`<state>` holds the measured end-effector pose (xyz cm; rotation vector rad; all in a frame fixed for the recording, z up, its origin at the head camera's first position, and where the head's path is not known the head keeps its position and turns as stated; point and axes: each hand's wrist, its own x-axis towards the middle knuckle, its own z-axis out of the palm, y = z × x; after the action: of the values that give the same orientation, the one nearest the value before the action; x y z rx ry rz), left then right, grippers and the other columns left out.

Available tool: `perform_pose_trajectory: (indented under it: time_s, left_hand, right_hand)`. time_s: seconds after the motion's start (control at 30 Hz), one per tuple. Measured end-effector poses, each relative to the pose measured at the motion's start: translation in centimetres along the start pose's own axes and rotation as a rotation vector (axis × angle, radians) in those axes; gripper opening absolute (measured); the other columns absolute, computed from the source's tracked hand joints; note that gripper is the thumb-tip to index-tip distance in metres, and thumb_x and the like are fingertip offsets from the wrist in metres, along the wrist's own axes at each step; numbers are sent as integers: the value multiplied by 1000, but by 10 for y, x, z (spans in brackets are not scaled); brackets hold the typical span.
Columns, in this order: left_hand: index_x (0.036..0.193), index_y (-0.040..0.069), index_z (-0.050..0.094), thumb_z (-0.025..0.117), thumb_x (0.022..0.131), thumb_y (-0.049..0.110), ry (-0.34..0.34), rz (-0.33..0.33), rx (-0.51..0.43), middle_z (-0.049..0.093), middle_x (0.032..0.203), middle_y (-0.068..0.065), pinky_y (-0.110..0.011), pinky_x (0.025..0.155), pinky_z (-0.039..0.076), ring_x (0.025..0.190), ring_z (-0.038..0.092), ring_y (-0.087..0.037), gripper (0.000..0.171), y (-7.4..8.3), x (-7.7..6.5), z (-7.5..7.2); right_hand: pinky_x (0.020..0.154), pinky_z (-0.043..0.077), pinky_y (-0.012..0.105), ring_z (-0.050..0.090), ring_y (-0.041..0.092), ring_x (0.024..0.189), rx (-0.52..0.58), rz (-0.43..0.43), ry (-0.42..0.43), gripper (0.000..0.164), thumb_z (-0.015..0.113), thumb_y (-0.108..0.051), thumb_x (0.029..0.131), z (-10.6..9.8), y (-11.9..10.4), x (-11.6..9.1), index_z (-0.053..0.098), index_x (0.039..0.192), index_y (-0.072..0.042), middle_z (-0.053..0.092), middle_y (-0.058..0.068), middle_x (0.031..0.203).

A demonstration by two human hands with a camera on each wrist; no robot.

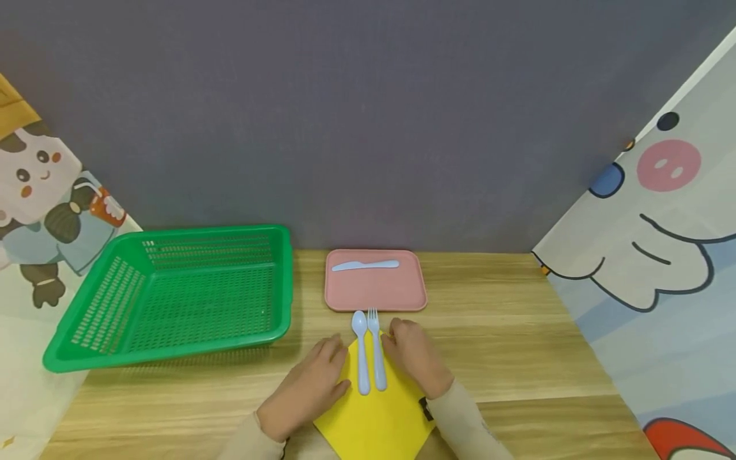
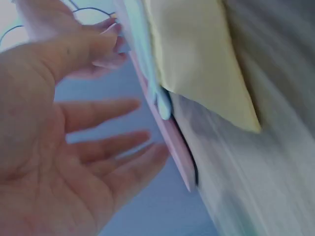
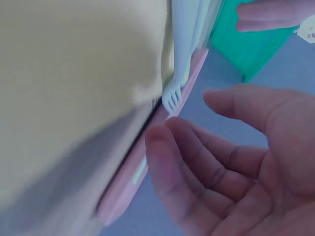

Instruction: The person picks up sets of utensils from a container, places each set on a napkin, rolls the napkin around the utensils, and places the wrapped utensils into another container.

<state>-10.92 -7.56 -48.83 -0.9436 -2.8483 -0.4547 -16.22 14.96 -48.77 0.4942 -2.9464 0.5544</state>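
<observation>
A yellow napkin [image 1: 376,425], turned like a diamond, lies on the wooden table with a light blue spoon [image 1: 363,364] and a light blue fork [image 1: 377,358] side by side on it. My left hand [image 1: 310,390] is at the napkin's left edge, its fingers spread in the left wrist view and nothing between them. On the other side, my right hand [image 1: 415,358] is beside the fork with loosely bent fingers; the palm is bare in the right wrist view. Behind the cutlery, a light blue knife [image 1: 368,265] lies across a pink tray [image 1: 376,291].
A green slatted basket [image 1: 201,306] stands at the left on the table [image 1: 506,332]. A grey panel [image 1: 368,128] rises along the back, and printed cartoon panels flank both sides.
</observation>
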Motion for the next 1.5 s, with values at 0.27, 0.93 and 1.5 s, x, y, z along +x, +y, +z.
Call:
perform_pose_trajectory:
  time_s: [0.27, 0.93, 1.5]
  left_hand:
    - [127, -10, 58, 70, 95, 22, 85, -42, 57, 50, 134, -35, -49, 95, 51, 124, 51, -48, 47, -18, 24, 0]
    - [134, -11, 53, 64, 98, 23, -11, -81, 46, 45, 137, -41, -53, 105, 43, 129, 44, -52, 51, -32, 61, 11]
    - [136, -6, 55, 60, 101, 24, -49, -129, -32, 45, 139, -39, -54, 104, 43, 132, 42, -51, 47, -36, 62, 12]
  right_hand:
    - [49, 49, 30, 51, 14, 55, -68, -60, 40, 14, 72, -12, 89, -18, 12, 22, 62, 85, -3, 54, 4, 71]
    - [70, 59, 38, 67, 28, 80, -327, -258, 7, 15, 76, -9, 89, -20, 46, 139, 67, 98, 0, 66, 13, 88]
    - [71, 59, 44, 68, 25, 96, -415, -105, -247, 9, 67, -17, 98, 8, 39, 179, 69, 106, -15, 70, 8, 102]
